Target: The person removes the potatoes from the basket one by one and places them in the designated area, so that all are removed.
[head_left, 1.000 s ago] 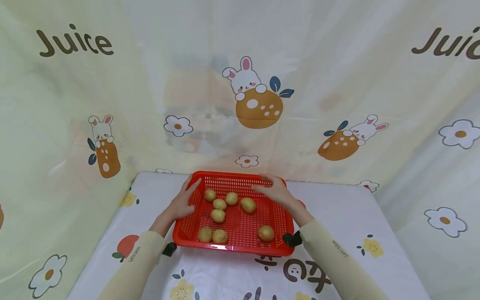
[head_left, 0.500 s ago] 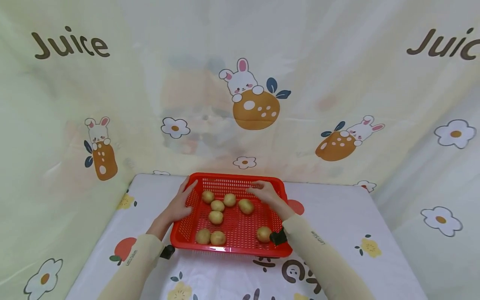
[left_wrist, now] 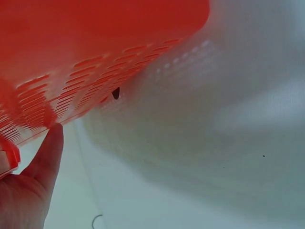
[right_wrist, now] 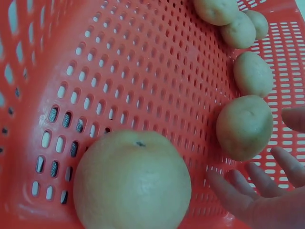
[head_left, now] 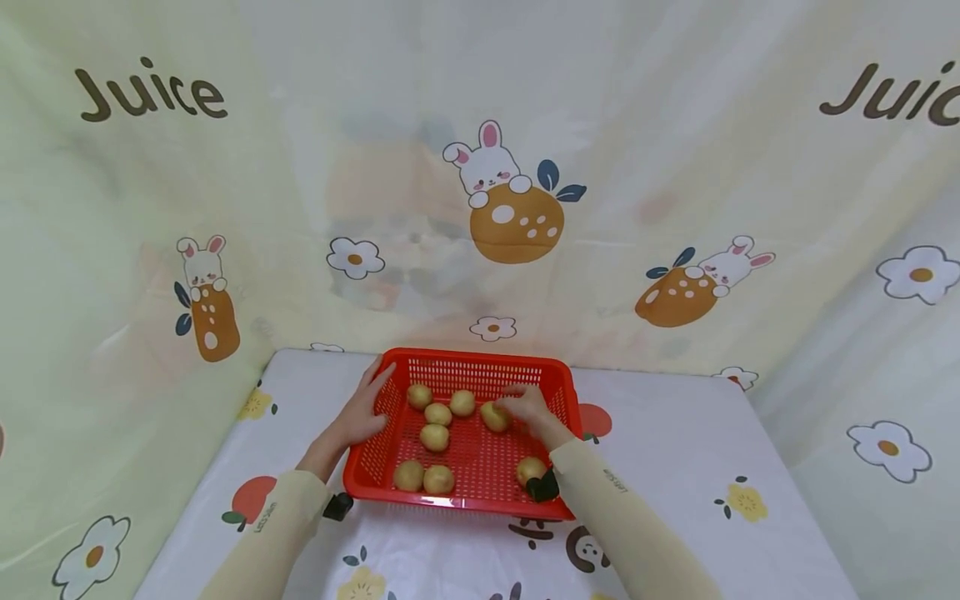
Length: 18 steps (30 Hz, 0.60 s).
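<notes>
A red plastic basket with slotted walls stands on the table and holds several potatoes. At its left side my left hand holds the wall, thumb over the inner side. In the left wrist view, one straight finger lies against the outer wall. Inside the basket, my right hand reaches down beside a potato toward the back right. The right wrist view shows its fingers spread around that potato, apart from it. Another potato sits close to that camera, partly behind the black wrist camera in the head view.
More potatoes lie at the basket's left: one potato mid-left, and a pair with one potato near the front wall. A white patterned cloth covers the table. A printed curtain rises behind the basket.
My right hand has come from above the basket's back right rim down and left to the back right potato. The left hand stays at the basket's left wall.
</notes>
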Available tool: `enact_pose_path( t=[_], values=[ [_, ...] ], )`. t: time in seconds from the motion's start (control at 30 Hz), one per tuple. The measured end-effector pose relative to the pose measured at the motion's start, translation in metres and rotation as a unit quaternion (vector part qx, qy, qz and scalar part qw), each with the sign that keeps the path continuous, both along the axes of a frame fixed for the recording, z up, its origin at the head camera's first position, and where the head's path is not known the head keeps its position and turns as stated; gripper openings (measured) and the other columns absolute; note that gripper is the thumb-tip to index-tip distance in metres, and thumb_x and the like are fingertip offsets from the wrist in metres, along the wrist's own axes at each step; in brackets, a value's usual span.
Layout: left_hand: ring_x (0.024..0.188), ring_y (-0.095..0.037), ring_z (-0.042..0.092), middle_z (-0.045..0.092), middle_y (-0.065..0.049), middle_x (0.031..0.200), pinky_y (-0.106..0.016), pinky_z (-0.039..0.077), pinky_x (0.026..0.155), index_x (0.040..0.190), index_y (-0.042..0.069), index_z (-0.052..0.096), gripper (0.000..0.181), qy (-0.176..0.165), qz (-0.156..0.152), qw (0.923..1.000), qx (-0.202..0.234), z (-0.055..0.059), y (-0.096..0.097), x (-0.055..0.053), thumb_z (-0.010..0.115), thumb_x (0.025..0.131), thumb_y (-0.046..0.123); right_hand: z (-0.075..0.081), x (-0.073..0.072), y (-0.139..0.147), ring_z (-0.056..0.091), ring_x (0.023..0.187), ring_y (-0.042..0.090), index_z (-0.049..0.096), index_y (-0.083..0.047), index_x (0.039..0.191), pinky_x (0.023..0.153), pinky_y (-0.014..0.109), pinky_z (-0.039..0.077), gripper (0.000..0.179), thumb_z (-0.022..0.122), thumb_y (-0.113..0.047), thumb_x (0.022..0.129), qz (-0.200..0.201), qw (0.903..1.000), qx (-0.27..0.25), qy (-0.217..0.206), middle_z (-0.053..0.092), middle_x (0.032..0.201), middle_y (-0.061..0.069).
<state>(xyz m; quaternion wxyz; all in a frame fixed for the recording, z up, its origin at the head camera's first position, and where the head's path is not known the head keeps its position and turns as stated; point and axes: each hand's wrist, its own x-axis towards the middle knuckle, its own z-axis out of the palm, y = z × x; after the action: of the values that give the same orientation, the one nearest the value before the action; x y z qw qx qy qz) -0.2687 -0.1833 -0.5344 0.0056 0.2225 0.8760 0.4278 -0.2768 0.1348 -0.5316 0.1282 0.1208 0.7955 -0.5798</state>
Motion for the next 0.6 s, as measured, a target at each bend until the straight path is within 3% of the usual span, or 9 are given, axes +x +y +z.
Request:
enact_pose_path(
  t=[0.27, 0.43, 0.6],
  values=[
    [0.147, -0.044, 0.009, 0.003, -0.023, 0.162, -0.06, 0.026, 0.109, 0.152, -0.008, 0.025, 0.089, 0.011, 0.004, 0.9999, 0.011, -0.0023, 0.0001, 0.0012, 0.052, 0.068, -0.006, -0.0023, 0.0037, -0.0038, 0.057, 0.097, 0.029, 0.061, 0.009, 0.125, 0.08, 0.053, 0.054, 0.04, 0.066, 0.003, 0.085, 0.011, 0.9997, -0.018, -0.012, 0.053, 0.126, 0.025],
    [0.147, -0.043, 0.01, 0.004, -0.024, 0.162, -0.059, 0.026, 0.109, 0.152, -0.008, 0.024, 0.088, 0.008, 0.009, 0.9999, 0.011, -0.0034, 0.0007, 0.0025, 0.053, 0.069, -0.006, -0.0053, 0.0041, -0.0053, 0.062, 0.088, 0.026, 0.064, 0.01, 0.12, 0.073, 0.052, 0.056, 0.038, 0.067, 0.002, 0.083, 0.029, 0.9995, -0.01, -0.006, 0.06, 0.116, 0.024],
    [0.147, -0.042, 0.011, 0.004, -0.024, 0.162, -0.059, 0.029, 0.108, 0.152, -0.008, 0.023, 0.087, 0.002, 0.012, 0.9998, 0.017, -0.0023, 0.0018, 0.0013, 0.053, 0.07, -0.007, -0.0022, 0.0041, -0.005, 0.062, 0.084, 0.025, 0.065, 0.01, 0.119, 0.07, 0.049, 0.057, 0.037, 0.068, 0.0, 0.084, 0.028, 0.9996, -0.002, 0.003, 0.06, 0.115, 0.024]
  ],
)
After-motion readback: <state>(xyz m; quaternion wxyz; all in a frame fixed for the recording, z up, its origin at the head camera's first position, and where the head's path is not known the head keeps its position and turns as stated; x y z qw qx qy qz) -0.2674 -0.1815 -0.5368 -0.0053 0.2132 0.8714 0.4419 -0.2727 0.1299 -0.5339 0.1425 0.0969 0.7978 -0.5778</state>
